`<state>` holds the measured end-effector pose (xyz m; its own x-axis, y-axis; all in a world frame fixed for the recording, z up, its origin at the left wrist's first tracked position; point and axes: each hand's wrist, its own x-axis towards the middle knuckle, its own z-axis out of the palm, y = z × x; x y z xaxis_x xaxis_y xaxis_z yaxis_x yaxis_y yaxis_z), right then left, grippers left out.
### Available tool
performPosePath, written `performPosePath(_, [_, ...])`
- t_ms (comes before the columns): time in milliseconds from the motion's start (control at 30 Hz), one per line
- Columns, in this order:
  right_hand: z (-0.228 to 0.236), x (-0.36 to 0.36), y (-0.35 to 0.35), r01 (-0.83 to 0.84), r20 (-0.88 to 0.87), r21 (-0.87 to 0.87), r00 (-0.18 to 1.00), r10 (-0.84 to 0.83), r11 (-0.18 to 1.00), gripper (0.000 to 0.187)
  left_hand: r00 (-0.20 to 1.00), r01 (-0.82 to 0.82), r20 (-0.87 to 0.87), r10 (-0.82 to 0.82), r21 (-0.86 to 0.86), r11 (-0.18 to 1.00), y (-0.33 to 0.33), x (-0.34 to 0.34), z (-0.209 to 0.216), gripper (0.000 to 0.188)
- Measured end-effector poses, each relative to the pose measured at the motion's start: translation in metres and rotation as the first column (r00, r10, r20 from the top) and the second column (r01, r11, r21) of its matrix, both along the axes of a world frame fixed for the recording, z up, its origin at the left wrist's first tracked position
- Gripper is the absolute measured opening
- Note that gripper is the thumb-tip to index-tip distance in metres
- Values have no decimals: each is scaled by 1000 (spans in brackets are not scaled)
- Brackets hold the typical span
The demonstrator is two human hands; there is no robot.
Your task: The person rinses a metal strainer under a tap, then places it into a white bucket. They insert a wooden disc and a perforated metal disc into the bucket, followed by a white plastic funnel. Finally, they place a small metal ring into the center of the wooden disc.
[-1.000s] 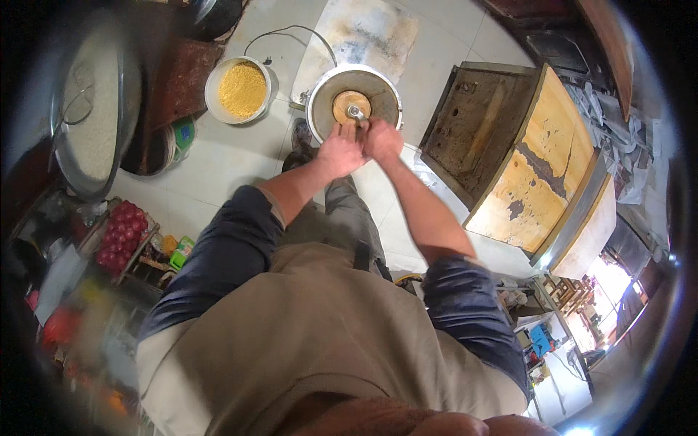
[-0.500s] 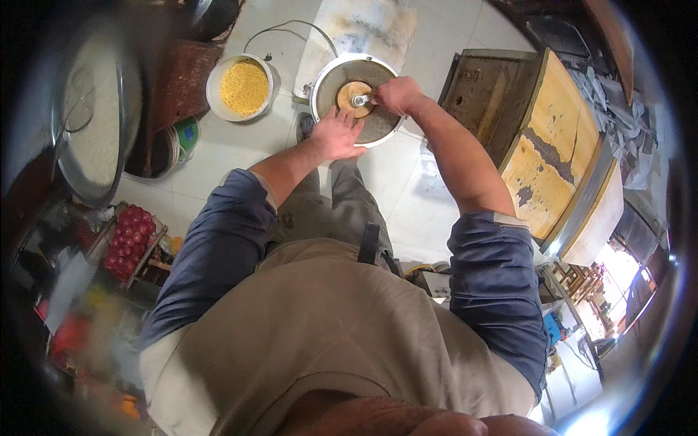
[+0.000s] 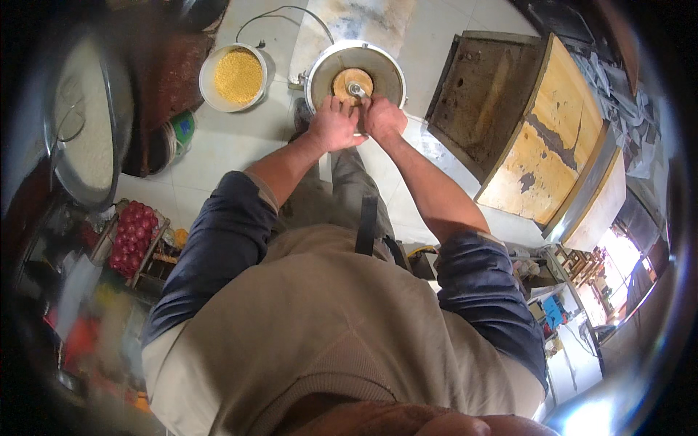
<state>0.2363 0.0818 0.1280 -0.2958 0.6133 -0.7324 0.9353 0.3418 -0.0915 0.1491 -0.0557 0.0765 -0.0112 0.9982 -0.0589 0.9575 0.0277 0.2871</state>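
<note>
A round metal drum [image 3: 393, 66] with a pale rim stands on the floor before me. Inside it, a round wooden disc [image 3: 347, 75] sits at the centre, with the shiny head of a wrench [image 3: 355, 89] on its middle. My right hand [image 3: 383, 118] is closed around the wrench's handle, which it mostly hides, at the near side of the drum. Close beside it, my left hand [image 3: 337, 126] lies over the near rim, its fingers stretched toward the disc. Both hands cover part of the near rim.
Left of the drum stands a white bucket of yellow grain [image 3: 238, 75]. A dark cable [image 3: 283, 9] runs behind it. A large metal basin of white powder [image 3: 89, 120] is at far left, above red onions [image 3: 135, 236]. A worn wooden cabinet [image 3: 542, 131] stands on the right.
My right hand has swung the wrench handle from the disc's right side toward me. My left hand has shifted slightly, and the two hands are now close together. The view has shifted a little.
</note>
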Motion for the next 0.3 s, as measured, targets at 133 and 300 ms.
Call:
performPosePath(133, [1,-2,-8,95,-14,21,995,-95,995,42,1000,-9,10,9,-10,1000,2,2,-5,71])
performPosePath(300, [-3,-5,-15,224,24,-2,974,-224,975,47,998,-43,25,49,-217,975,3,9,-3,90])
